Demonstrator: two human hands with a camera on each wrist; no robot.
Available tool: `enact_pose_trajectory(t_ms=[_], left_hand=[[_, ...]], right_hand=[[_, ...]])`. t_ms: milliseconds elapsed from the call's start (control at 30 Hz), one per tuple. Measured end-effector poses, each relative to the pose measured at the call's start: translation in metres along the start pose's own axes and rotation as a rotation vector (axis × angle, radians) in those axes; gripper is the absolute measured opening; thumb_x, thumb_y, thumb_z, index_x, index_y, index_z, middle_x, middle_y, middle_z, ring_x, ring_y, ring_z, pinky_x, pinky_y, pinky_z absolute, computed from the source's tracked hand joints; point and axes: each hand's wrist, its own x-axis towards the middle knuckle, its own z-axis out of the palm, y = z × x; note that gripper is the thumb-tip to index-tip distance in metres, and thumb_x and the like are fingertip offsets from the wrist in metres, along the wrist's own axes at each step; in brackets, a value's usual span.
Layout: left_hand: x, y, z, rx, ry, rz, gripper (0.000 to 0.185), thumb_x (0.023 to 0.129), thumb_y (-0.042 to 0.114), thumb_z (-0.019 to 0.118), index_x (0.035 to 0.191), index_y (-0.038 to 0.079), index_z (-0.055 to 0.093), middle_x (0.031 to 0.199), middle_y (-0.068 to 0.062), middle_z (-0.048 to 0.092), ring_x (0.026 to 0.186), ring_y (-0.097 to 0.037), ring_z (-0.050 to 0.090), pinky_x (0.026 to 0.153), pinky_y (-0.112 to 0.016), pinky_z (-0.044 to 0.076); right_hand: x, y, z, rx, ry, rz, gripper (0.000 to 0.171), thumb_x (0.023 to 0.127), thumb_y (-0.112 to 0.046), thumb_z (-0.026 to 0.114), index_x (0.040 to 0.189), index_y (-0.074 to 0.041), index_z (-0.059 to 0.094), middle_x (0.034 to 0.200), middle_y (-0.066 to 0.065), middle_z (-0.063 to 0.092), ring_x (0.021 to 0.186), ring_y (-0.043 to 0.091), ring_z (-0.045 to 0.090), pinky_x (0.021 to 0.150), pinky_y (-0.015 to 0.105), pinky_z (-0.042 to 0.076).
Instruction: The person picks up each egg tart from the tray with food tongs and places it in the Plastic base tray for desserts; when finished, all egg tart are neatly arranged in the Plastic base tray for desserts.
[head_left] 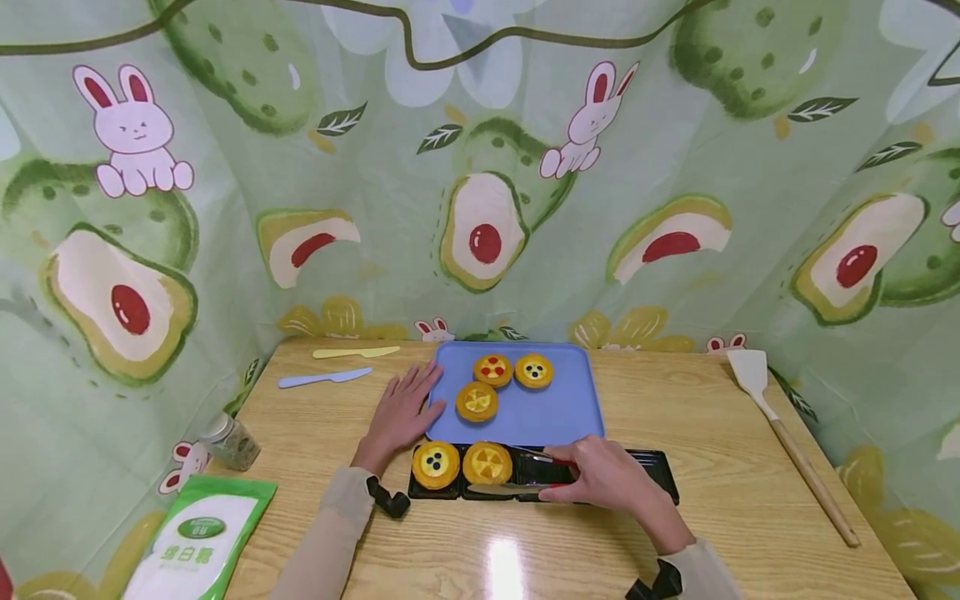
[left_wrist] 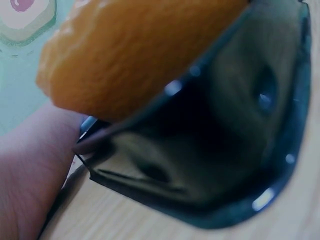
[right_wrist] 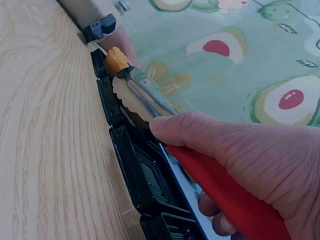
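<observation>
**Tongs at the yellow tart in the black tray: tipping risk noted**

The right hand (head_left: 611, 482) gripped red-handled tongs (right_wrist: 220, 192), thumb and fingers curled round the handle, with the metal tips closed on the yellow-topped tart (head_left: 487, 463) in the black tray (head_left: 652, 467) at the near middle of the table. A blueberry tart (head_left: 436, 464) sat in the tray's left compartment, just beside it. The left hand (head_left: 401, 414) lay flat, fingers straight and slightly spread, on the left edge of the blue tray (head_left: 540, 417), which touched the black tray's far side and carried three more tarts.

Risks, as judged: the tongs held the tart at its fluted rim only, so it could tilt or slip on lifting; a hard squeeze could crack the crust. The black tray looked light and unheld, and might lift or slide with the tart.

The surface was a pale wood-grain table (head_left: 750, 517). A yellow knife (head_left: 356, 352) and a blue knife (head_left: 324, 378) lay toward the far left corner, a spatula (head_left: 787, 433) along the right edge, a jar (head_left: 232, 442) and a green packet (head_left: 198, 542) at the left edge. A green printed cloth with rabbits and avocados enclosed the table.
</observation>
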Motion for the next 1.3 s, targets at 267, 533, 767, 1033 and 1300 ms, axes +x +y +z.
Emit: enact_pose_trajectory(t_ms=[267, 533, 767, 1033, 1300], left_hand=[[0.001, -0.002, 0.002, -0.011, 0.025, 0.012, 0.067, 0.107, 0.05, 0.046, 0.166, 0.021, 0.033, 0.173, -0.001, 0.025, 0.16, -0.036, 0.018, 0.125, -0.063, 0.011], [0.001, -0.004, 0.003, 0.005, 0.006, 0.005, 0.068, 0.108, 0.054, 0.043, 0.167, 0.024, 0.029, 0.174, 0.003, 0.021, 0.161, -0.032, 0.016, 0.126, -0.061, 0.01], [0.001, -0.001, -0.001, 0.012, -0.009, 0.001, 0.067, 0.108, 0.053, 0.043, 0.167, 0.025, 0.027, 0.174, 0.004, 0.02, 0.161, -0.03, 0.015, 0.127, -0.059, 0.01], [0.0, 0.002, -0.002, 0.005, -0.02, -0.004, 0.067, 0.108, 0.053, 0.044, 0.167, 0.025, 0.027, 0.174, 0.005, 0.018, 0.161, -0.031, 0.015, 0.127, -0.059, 0.009], [0.0, 0.001, -0.001, 0.014, -0.013, -0.002, 0.067, 0.108, 0.053, 0.044, 0.167, 0.025, 0.028, 0.174, 0.004, 0.02, 0.161, -0.031, 0.015, 0.127, -0.06, 0.011]], right_hand=[[0.0, -0.001, -0.002, 0.026, -0.016, 0.025, 0.062, 0.084, -0.058, 0.082, 0.128, -0.013, 0.077, 0.056, -0.017, 0.039, 0.05, -0.003, 0.032, 0.046, 0.02, 0.021], [0.0, -0.003, -0.005, 0.013, -0.018, 0.065, 0.068, 0.081, -0.06, 0.083, 0.131, -0.014, 0.075, 0.057, -0.016, 0.044, 0.051, -0.002, 0.037, 0.045, 0.02, 0.025], [-0.001, -0.006, -0.011, -0.018, 0.005, 0.103, 0.073, 0.078, -0.066, 0.083, 0.132, -0.017, 0.074, 0.055, -0.016, 0.037, 0.049, -0.001, 0.032, 0.047, 0.021, 0.022], [-0.002, -0.004, -0.015, -0.018, 0.061, 0.109, 0.062, 0.078, -0.062, 0.085, 0.117, -0.015, 0.075, 0.058, -0.015, 0.043, 0.049, 0.0, 0.035, 0.048, 0.021, 0.025], [-0.003, 0.001, -0.021, -0.031, 0.106, 0.13, 0.06, 0.079, -0.07, 0.08, 0.102, -0.015, 0.07, 0.061, -0.015, 0.046, 0.05, 0.001, 0.037, 0.048, 0.021, 0.03]])
